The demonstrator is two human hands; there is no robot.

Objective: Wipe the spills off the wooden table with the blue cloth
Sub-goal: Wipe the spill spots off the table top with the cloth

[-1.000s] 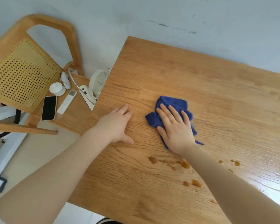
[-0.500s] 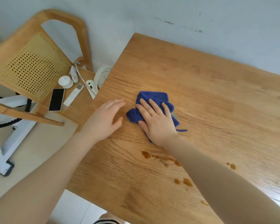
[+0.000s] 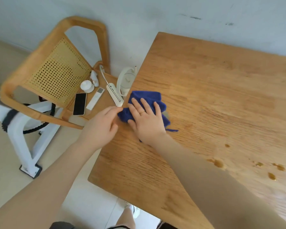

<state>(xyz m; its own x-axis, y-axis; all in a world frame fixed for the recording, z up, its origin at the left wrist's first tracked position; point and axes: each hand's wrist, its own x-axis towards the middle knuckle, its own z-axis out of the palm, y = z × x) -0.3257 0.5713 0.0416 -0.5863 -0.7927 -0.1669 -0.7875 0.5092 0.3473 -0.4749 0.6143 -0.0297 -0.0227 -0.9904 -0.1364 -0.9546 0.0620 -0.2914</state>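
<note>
A crumpled blue cloth [image 3: 147,97] lies at the left edge of the wooden table [image 3: 221,90]. My right hand [image 3: 147,121] presses flat on the cloth, fingers spread, a ring on one finger. My left hand [image 3: 100,126] is at the table's left edge, its fingertips touching the cloth's left corner. Several brown spills [image 3: 219,163] dot the table to the right of my right forearm, which may hide others.
A wooden chair [image 3: 56,75] with a cane back stands left of the table. Its seat holds a black phone [image 3: 79,104], a white remote [image 3: 95,100], a small white dish [image 3: 87,85] and a white fan [image 3: 126,80]. A white frame [image 3: 21,134] stands on the floor.
My right hand slid the cloth leftward to the table's left edge, away from the spills. My left hand moved to the edge and met the cloth's corner. The view swung left.
</note>
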